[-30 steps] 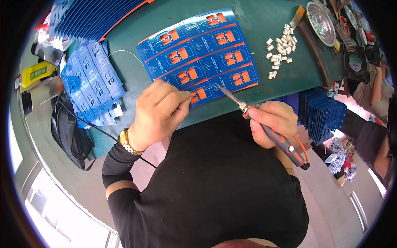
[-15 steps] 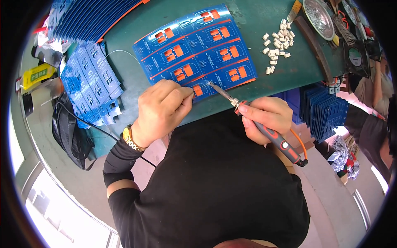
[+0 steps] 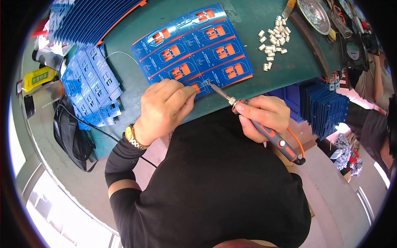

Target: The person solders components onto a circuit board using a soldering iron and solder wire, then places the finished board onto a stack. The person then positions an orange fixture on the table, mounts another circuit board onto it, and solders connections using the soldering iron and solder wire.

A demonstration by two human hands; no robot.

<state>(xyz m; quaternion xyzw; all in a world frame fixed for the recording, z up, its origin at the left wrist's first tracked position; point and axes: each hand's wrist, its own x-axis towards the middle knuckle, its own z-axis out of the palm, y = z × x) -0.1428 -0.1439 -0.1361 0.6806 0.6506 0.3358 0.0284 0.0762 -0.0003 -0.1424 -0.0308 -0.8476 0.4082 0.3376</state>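
Note:
On the green table lies a panel of blue circuit boards (image 3: 202,60) with orange patches, in front of me. My right hand (image 3: 264,115) grips a grey and red soldering iron (image 3: 271,135) like a pen, and its tip rests at or just over the panel's near edge. Beside that tip, my left hand (image 3: 165,103) is closed in a pinch over the near left corner. Thin solder wire seems to run from its fingertips toward the iron tip; the fingers hide most of it. A loop of thin wire (image 3: 124,52) curves in from the left.
Small white connectors (image 3: 273,41) are scattered right of the panel. Blue boards (image 3: 89,84) lie in a pile at left, with a rack of upright boards (image 3: 95,20) behind. More boards (image 3: 326,107) stand at lower right. A metal dish (image 3: 315,16) sits far right.
The view has shifted slightly, so the panel and connectors appear a little farther left. Both hands keep their grips, and the iron tip stays near the same spot on the panel.

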